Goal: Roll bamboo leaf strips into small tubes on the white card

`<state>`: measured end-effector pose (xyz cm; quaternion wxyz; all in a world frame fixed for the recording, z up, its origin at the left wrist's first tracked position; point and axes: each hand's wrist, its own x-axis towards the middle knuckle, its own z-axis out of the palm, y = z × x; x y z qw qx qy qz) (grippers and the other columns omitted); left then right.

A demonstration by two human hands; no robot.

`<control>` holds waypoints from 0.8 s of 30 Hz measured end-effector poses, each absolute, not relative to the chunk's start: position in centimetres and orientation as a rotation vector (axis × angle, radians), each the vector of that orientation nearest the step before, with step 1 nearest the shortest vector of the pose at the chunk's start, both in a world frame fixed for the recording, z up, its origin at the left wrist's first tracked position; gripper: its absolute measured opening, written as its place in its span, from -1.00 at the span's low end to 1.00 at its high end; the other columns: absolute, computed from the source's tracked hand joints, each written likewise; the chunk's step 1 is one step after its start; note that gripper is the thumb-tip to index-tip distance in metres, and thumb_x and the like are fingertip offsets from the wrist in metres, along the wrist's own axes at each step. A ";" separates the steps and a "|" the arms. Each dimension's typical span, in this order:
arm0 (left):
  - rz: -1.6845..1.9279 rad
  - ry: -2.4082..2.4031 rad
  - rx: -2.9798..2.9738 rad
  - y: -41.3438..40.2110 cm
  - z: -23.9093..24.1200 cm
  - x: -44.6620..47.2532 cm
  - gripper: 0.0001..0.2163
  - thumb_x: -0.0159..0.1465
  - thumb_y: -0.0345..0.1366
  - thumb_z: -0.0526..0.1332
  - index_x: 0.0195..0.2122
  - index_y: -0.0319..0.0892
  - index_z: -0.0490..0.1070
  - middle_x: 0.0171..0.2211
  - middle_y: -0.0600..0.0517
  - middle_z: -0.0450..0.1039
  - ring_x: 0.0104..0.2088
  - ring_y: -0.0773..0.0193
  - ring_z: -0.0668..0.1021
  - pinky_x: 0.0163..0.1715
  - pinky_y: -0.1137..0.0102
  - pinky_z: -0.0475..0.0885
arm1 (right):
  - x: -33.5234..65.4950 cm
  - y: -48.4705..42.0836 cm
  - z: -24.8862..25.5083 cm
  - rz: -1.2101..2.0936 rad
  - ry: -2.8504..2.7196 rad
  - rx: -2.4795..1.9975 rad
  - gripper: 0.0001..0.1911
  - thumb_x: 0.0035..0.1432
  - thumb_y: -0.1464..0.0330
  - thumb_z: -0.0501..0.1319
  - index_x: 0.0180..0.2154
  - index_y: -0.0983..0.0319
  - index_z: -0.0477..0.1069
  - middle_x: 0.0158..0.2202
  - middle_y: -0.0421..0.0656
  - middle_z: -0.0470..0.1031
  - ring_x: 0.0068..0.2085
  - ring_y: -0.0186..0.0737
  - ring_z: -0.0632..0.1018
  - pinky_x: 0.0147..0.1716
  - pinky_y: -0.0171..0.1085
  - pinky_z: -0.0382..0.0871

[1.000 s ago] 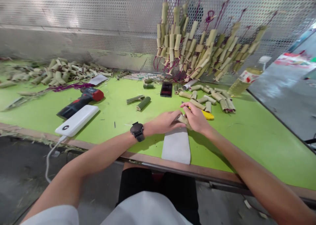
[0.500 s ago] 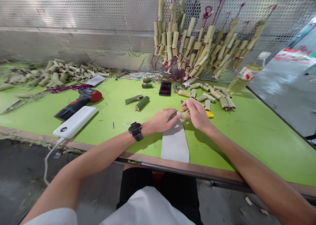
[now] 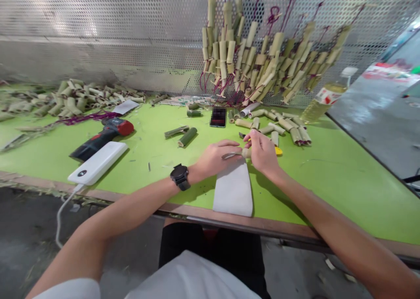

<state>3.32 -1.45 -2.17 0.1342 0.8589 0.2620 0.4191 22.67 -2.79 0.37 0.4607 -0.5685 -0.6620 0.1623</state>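
Near the table's front, my right hand [image 3: 262, 152] is closed around a short bamboo piece [image 3: 246, 153], whose pale end sticks out to the left. My left hand [image 3: 219, 159], with a black watch on its wrist, curls over the top end of a white sheet [image 3: 232, 189], and a thin greyish edge shows at its fingers. Its thumb is mostly hidden. The two hands nearly meet at the bamboo. Behind my right hand, a yellow object [image 3: 278, 151] is partly hidden, with a dark tip showing on the other side.
Several cut bamboo pieces [image 3: 288, 126] lie at the back right beside an oil bottle [image 3: 324, 100]. Strung bamboo [image 3: 259, 58] leans on the perforated metal wall. Leftward are a drill [image 3: 105, 137], a white power bank [image 3: 98, 162] and a bamboo heap [image 3: 72, 98].
My right hand has turned slightly, its fingers closing further around the bamboo. My left hand has shifted, its thumb dropping from sight while a greyish edge appears at its fingers.
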 end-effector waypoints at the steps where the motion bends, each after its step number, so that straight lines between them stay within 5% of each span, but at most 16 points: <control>1: 1.237 0.760 2.491 -1.5 -2.2 3.3 -0.80 0.49 -0.16 0.25 -0.10 -0.13 0.63 -0.01 -0.08 0.64 -0.02 0.17 0.68 0.06 0.22 0.60 | 22.6 -2.8 0.3 0.385 -1.630 -1.399 -0.33 0.44 -0.17 -0.19 -0.35 0.12 0.42 -0.44 -0.10 0.55 -0.34 -0.10 0.58 -0.27 -0.14 0.40; 12: 1.268 0.790 2.463 -2.1 -1.7 3.6 -0.86 0.47 -0.33 0.25 -0.19 -0.13 0.62 -0.05 -0.05 0.65 -0.05 0.20 0.68 0.07 0.26 0.59 | 21.8 -3.4 -0.3 0.298 -1.619 -1.424 -0.41 0.49 -0.05 -0.20 -0.35 0.11 0.38 -0.41 -0.09 0.52 -0.32 -0.09 0.54 -0.28 -0.15 0.35; 24: 0.860 0.923 2.514 -1.6 -2.7 3.7 -0.88 0.47 -0.39 0.06 -0.18 -0.14 0.37 -0.10 -0.09 0.48 -0.10 0.15 0.56 -0.04 0.25 0.51 | 21.4 -2.9 -2.9 0.233 -1.807 -1.418 -0.47 0.52 0.06 -0.22 -0.35 0.12 0.31 -0.41 -0.10 0.50 -0.36 -0.12 0.50 -0.30 -0.17 0.25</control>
